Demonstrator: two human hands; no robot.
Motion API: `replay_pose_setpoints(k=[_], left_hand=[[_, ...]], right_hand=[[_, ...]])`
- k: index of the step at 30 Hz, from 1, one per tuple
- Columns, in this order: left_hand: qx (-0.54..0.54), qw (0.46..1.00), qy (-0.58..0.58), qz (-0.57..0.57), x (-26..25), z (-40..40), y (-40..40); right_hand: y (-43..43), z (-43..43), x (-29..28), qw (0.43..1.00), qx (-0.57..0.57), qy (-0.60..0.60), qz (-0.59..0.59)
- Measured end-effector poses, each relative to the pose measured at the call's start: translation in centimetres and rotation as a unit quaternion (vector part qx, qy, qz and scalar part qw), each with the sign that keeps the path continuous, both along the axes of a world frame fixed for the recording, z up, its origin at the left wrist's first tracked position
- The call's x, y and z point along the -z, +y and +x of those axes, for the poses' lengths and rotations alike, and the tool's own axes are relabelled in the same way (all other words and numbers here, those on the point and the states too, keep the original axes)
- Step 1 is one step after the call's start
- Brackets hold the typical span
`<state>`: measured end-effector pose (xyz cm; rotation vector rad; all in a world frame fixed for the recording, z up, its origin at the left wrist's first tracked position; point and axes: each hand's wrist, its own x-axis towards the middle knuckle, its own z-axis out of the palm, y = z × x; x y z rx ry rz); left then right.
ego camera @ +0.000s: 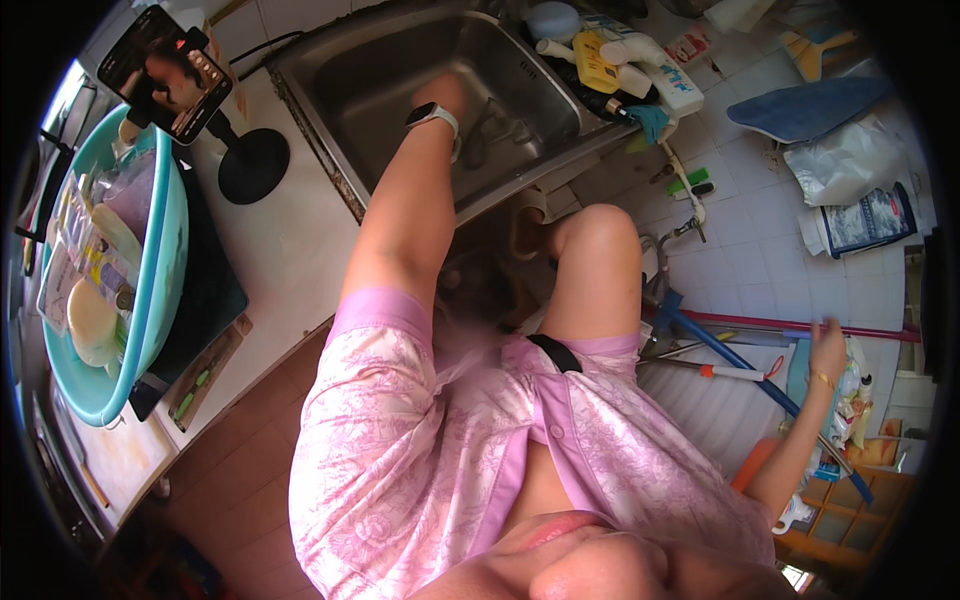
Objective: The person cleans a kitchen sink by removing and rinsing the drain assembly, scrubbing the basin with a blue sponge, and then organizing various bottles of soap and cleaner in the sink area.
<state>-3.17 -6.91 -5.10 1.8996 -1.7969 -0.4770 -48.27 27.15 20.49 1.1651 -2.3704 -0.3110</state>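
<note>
My left forearm, with a smartwatch (422,115) on a light band, reaches into the stainless steel sink (367,90). My left hand (444,91) is blurred near the basin bottom, so its fingers and any hold are unclear. Beside it, water and a blurred shape, perhaps the drain fitting (514,131), show in the basin. A bent bare limb, apparently my right arm, points towards the sink's front edge; its far end drops into shadow, and no clear right hand shows there. At the right, a raised bare forearm wears a gold bracelet (826,380); whose it is, I cannot tell.
On the left counter stand a phone on a stand (253,166) and a turquoise basin (176,247) full of packets. Bottles (596,64) crowd the sink's right side. Beyond are an exposed pipe (679,169), a blue-handled tool (720,349) and a clear plastic bag (844,161).
</note>
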Motion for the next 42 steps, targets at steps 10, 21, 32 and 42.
replay_pose_setpoints(k=[10, 21, 32, 42], left_hand=[[-0.040, 0.998, -0.038, -0.002, 0.7, 0.3, -0.6], [-0.062, 0.988, -0.126, 0.058, 6.3, 6.1, -1.6], [-0.067, 0.993, -0.086, -0.048, 0.3, 2.1, 0.4], [-0.089, 0.993, -0.078, 0.007, -3.8, 3.0, 2.0]], right_hand=[[-28.4, 17.9, 14.2, 0.819, -0.551, -0.141, -0.079], [-34.8, 30.9, 20.4, 0.704, -0.654, -0.171, 0.219], [-34.8, 34.6, 29.9, 0.466, -0.486, -0.099, 0.733], [-27.2, 40.7, 23.6, 0.414, -0.619, -0.340, 0.574]])
